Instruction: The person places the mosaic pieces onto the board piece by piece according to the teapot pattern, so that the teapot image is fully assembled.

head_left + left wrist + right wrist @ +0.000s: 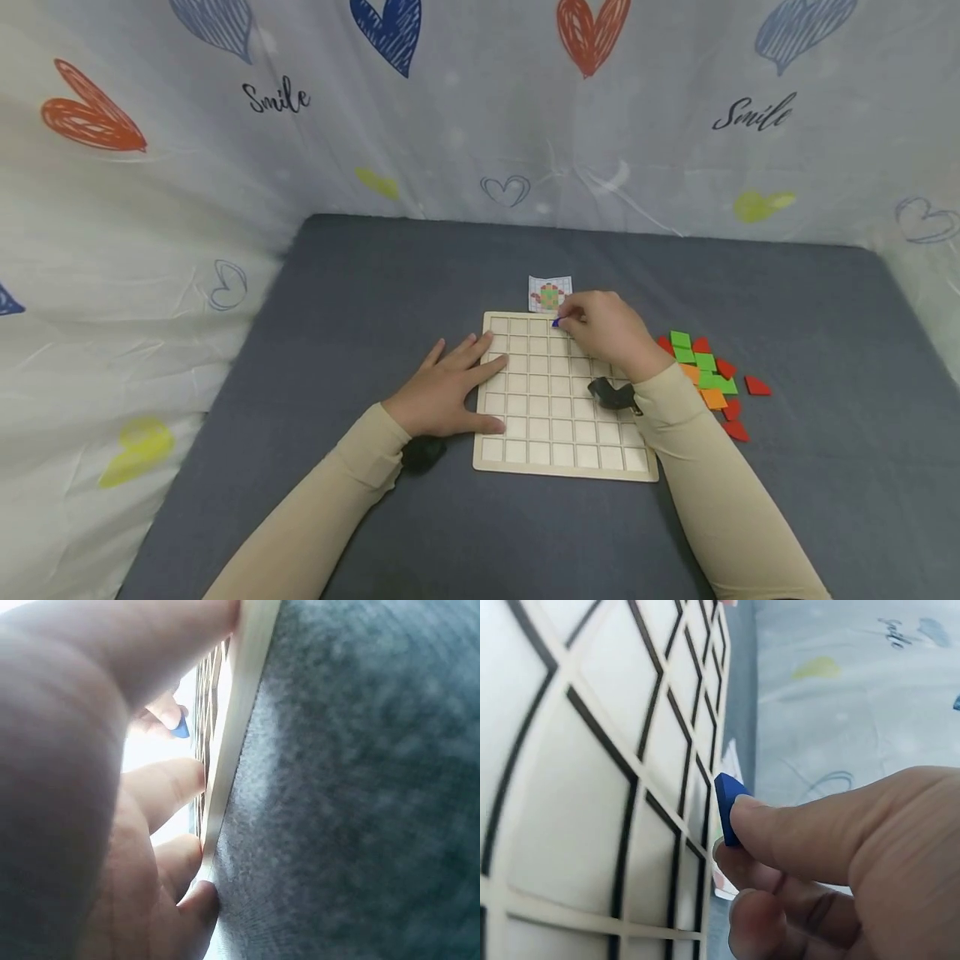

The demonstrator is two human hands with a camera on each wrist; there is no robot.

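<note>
A pale wooden grid board (550, 408) with square recesses lies on the table. Along its left edge rests my left hand (444, 387), fingers spread, the fingertips and thumb touching the frame. Between thumb and fingertips my right hand (611, 332) pinches a small blue tile (729, 811) over the upper row of the board. In the right wrist view the tile's face is partly covered by the thumb, and its full shape cannot be made out. Just beyond the board's top edge is a small printed card (550, 293) with a coloured grid pattern.
To the right of the board lie several loose tiles: green squares (705, 362), orange ones (713, 399) and red pieces (757, 386) with a curved side. The right forearm partly covers this pile. A grey cloth (390, 275) covers the table; a curtain (465, 125) with printed hearts hangs behind.
</note>
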